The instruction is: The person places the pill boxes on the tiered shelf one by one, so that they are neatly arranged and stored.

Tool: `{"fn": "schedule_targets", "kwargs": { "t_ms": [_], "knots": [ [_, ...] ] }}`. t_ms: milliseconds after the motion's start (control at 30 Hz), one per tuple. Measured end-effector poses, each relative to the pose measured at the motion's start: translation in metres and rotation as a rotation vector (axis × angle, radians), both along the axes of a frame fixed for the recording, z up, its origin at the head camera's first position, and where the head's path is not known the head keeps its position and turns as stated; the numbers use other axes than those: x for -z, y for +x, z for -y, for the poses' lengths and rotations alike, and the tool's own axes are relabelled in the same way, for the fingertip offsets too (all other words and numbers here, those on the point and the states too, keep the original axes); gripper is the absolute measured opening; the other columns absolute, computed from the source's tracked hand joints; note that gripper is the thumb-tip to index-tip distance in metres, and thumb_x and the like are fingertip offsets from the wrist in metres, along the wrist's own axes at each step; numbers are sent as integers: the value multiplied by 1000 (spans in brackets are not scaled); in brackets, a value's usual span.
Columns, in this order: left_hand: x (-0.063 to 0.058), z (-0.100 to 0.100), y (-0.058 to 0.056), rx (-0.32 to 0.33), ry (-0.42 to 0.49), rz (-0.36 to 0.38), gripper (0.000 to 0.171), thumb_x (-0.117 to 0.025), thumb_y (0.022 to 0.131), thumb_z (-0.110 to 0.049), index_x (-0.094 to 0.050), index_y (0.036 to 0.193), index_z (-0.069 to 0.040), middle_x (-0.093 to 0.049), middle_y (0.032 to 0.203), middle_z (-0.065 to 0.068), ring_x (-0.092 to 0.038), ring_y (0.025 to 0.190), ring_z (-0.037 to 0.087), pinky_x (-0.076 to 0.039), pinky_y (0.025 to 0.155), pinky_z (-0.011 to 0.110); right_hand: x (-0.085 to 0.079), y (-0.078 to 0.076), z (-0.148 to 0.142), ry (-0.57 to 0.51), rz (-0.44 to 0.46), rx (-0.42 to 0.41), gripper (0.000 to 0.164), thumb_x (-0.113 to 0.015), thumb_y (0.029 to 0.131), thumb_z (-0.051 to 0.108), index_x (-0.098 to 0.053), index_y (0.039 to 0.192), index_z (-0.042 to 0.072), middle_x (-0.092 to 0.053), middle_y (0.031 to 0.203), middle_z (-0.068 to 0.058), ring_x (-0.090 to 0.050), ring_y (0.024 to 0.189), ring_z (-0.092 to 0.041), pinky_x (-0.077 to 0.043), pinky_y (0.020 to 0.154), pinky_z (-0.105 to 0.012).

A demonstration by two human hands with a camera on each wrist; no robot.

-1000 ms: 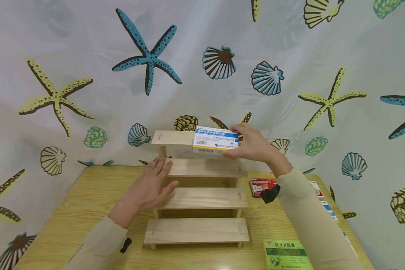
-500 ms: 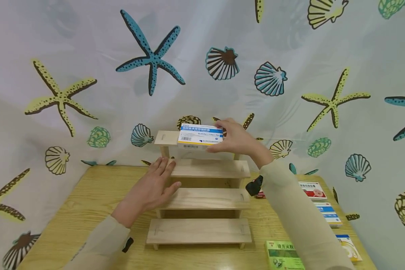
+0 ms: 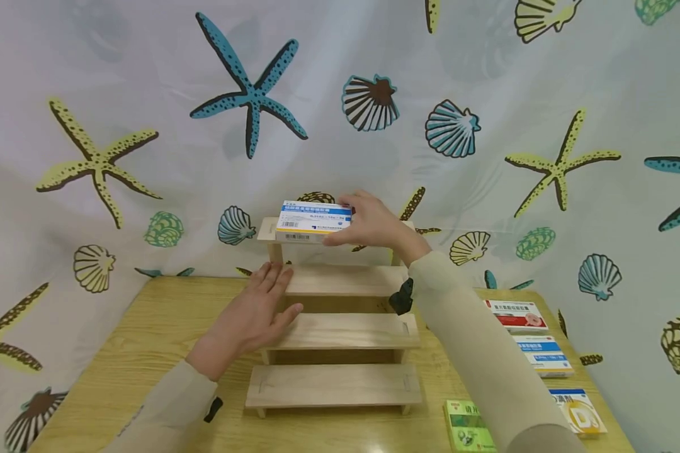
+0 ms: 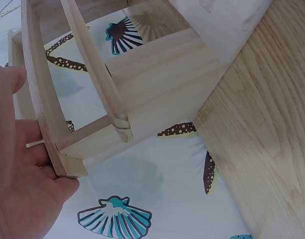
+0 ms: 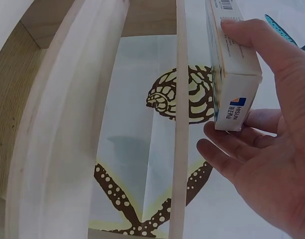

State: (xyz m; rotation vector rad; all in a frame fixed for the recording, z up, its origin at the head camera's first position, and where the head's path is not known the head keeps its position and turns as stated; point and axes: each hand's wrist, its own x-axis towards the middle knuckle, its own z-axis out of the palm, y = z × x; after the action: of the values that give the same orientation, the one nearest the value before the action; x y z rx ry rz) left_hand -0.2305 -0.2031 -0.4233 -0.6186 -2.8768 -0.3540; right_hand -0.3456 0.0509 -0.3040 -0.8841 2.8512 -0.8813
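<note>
A white and blue medicine box [image 3: 313, 217] lies face up at the left part of the top tier of a stepped wooden rack [image 3: 345, 330]. My right hand [image 3: 378, 226] pinches its right end, thumb at the front and fingers behind. In the right wrist view, the box's end panel [image 5: 234, 107] reads HISUN, and the thumb presses its side. My left hand [image 3: 246, 318] rests on the left end of the second tier from the top, fingers stretched forward. In the left wrist view, the fingertips of my left hand [image 4: 28, 184] touch the end of a rack board [image 4: 50, 114].
On the wooden table [image 3: 158, 352] at the right lie a red and white box [image 3: 518, 314], another blue and white box [image 3: 544, 355], a yellow and white box [image 3: 580, 412] and a green box [image 3: 467, 428]. A patterned curtain [image 3: 374, 170] hangs close behind the rack.
My right hand has carried the medicine box leftward along the top tier, from its right half to its left part. The left hand stays on the second tier.
</note>
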Motion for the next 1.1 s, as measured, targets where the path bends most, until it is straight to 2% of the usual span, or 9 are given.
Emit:
{"fn": "schedule_targets", "kwargs": {
  "t_ms": [300,533,833,1100],
  "knots": [
    [2,1,0,-3,-11,6,80,-49,109,-52,-30,164,3,-25,169,32,-23,158,52,-29,127,63,8,-10,18,23,29,34,92,-88,78,51,-53,152,7,-54,144,-11,-55,119,-24,-52,104,-41],
    [0,2,1,-3,-7,10,80,-49,109,-51,-30,164,3,-25,169,32,-23,158,52,-28,127,63,12,-12,25,23,29,32,97,-86,80,49,-47,158,5,-51,150,-14,-55,121,-26,-51,107,-45],
    [-1,1,2,-4,-12,21,80,-49,109,-52,-30,164,3,-25,169,32,-23,158,52,-29,127,63,18,-14,27,22,70,39,99,-86,82,50,-44,161,6,-41,163,-16,-50,137,-30,-47,116,-49],
    [-1,1,1,-4,-19,12,79,-47,109,-52,-30,164,3,-25,169,32,-23,159,52,-26,129,62,20,-16,25,12,75,34,101,-85,82,50,-41,162,6,-41,164,-15,-49,139,-31,-45,117,-49]
  ]
}}
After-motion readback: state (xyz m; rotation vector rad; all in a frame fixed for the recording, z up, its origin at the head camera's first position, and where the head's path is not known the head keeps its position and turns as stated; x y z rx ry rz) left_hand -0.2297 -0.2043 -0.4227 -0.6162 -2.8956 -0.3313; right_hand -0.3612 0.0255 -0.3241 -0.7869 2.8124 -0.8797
